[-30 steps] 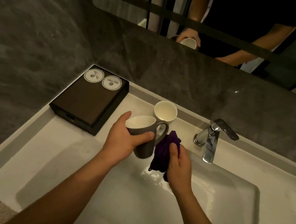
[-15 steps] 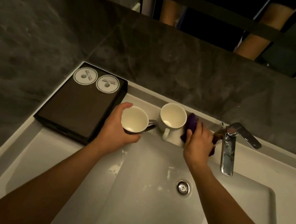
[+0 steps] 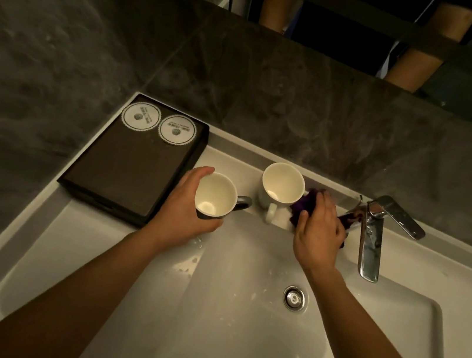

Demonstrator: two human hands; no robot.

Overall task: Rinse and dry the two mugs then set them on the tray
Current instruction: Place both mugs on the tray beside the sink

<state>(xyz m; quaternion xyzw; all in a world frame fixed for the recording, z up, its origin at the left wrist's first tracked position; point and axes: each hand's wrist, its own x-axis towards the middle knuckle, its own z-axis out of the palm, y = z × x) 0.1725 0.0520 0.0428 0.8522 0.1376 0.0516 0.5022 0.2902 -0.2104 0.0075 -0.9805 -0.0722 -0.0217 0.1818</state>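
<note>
My left hand (image 3: 183, 210) grips a grey mug (image 3: 216, 195) with a cream inside, upright at the sink's back left, right beside the dark tray (image 3: 125, 167). A white mug (image 3: 281, 186) stands upright on the back ledge, handle toward me. My right hand (image 3: 317, 232) lies over a purple cloth (image 3: 305, 203) on the ledge between the white mug and the tap, its fingers curved onto the cloth.
Two round white paper coasters (image 3: 158, 124) lie at the tray's far end. A chrome tap (image 3: 371, 240) stands right of my right hand. The white basin (image 3: 237, 318) with its drain (image 3: 294, 297) holds water drops. A dark stone wall and mirror rise behind.
The grey mug went from tilted over the basin to upright near the tray. My right hand carried the purple cloth back to the ledge beside the white mug.
</note>
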